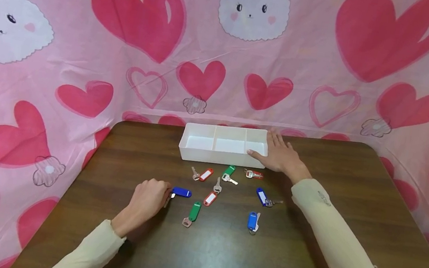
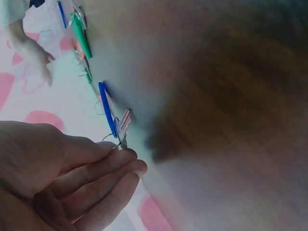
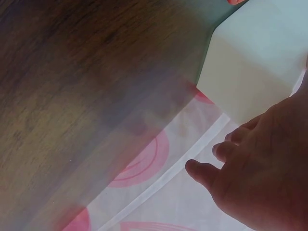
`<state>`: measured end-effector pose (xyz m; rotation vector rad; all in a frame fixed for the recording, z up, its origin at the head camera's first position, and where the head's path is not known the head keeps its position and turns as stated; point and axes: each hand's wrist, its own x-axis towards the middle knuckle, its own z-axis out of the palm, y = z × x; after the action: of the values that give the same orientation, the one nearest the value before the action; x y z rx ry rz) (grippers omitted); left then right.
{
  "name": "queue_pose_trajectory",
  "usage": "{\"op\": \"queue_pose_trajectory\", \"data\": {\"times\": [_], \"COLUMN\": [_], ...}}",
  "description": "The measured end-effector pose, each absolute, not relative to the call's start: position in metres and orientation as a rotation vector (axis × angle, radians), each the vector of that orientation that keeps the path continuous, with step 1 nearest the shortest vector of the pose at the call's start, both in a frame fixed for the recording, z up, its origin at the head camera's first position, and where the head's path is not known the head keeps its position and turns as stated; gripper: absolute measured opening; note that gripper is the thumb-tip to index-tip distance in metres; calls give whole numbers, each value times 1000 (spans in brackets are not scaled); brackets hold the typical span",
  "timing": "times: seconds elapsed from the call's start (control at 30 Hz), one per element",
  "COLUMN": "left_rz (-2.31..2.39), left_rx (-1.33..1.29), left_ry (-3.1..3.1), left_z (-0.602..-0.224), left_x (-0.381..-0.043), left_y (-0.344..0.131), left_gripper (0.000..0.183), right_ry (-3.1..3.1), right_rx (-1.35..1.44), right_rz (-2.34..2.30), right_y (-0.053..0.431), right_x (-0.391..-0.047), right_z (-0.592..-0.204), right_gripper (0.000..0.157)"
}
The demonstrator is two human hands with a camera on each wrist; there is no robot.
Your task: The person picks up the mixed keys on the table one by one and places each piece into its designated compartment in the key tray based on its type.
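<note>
Blue-tagged key (image 1: 181,192), pinched; white three-compartment tray (image 1: 221,158) upright beyond.

Nothing is legible; the mark (image 1: 324,198) on the right sleeve (image 1: 341,243) (lettering or drawing, I cannot tell) is too small.

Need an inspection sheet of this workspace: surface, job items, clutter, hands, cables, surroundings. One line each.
Surface: brown wood-grain table.
Job items: white tray with three compartments, near the far edge; in front of it, three red-tagged keys, two green-tagged keys and three blue-tagged keys.
Clutter: nothing seen.
Left hand: pinches the leftmost blue-tagged key near its ring.
Right hand: at the tray's right end, fingers extended, thumb reaching over the tray.
Cables: nothing seen.
Surroundings: pink fabric with hearts and rabbit faces behind the table.
</note>
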<state>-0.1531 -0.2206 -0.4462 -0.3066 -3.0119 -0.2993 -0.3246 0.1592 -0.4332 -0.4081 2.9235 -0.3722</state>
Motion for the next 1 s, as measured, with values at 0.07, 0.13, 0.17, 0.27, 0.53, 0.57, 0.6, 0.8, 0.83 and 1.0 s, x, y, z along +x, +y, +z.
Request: {"op": "queue_pose_trajectory", "data": {"times": [0.07, 0.13, 0.17, 0.27, 0.53, 0.57, 0.6, 0.8, 0.83, 1.0], "left_rz": [-322, -345, -353, -377, -364, -370, -371, -427, -437, -443], "left_rx": [-303, -297, -297, -297, -303, -302, -305, -287, -284, -302], "left_ry": [-3013, -3019, -3019, -3023, -2993, -2990, -2988, -2995, -2996, -2976], "left_z": [-446, -445, -444, -443, -436, -434, -433, -426, -425, -422], "left_x": [-152, -152, -152, -152, -151, -151, -150, -149, -149, -147], "left_y": [-221, -221, -221, -221, -219, -219, -219, -216, -216, -214], "left_gripper": [8, 9, 9, 10, 11, 11, 11, 14, 15, 15], "right_ry": [2918, 2918, 2921, 2925, 2931, 2931, 2930, 2916, 2914, 2912], "right_rx": [-407, -402, -399, -394, -400, -400, -399, -396, -396, -396], "right_rz": [-368, -360, -350, -326, -308, -309, -309, -305, -306, -299], "right_y": [158, 157, 157, 156, 156, 156, 156, 157, 156, 156], "right_x": [-324, -324, -324, -323, -325, -325, -325, -322, -322, -320], "right_z": [-433, -432, -432, -431, -430, -430, -430, -428, -428, -427], "right_gripper": [123, 122, 121, 121, 123, 123, 123, 123, 123, 122]}}
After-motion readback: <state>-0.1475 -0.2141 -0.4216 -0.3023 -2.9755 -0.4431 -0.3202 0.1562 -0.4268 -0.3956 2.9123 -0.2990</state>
